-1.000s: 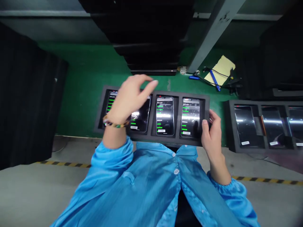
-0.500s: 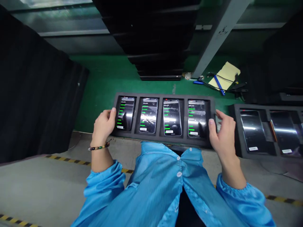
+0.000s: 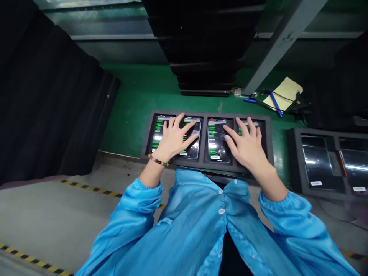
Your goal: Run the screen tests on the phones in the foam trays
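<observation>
A dark foam tray (image 3: 204,143) lies on the green tabletop in front of me, with several smartphones in separate compartments. Their lit screens show lines of green text, and small white labels sit near the bottom edges. My left hand (image 3: 173,138) is spread over the two left phones, fingertips at the second phone (image 3: 194,147) and covering part of the leftmost phone (image 3: 160,128). My right hand (image 3: 247,145) spreads its fingers over the rightmost phone (image 3: 260,125), hiding most of it; its thumb and index finger reach the edge of the third phone (image 3: 217,142). Neither hand grips anything.
To the right stands a second foam tray (image 3: 293,161) of dark-screened phones. Behind it lie a yellow paper (image 3: 286,94), a blue pen (image 3: 276,104) and black cables. A grey metal post (image 3: 276,57) rises at the back; black curtains (image 3: 71,96) hang around the table.
Both hands have left the tray's two ends and moved inward over the phones, fingers now spread. The view has shifted slightly, so the tray appears farther right.
</observation>
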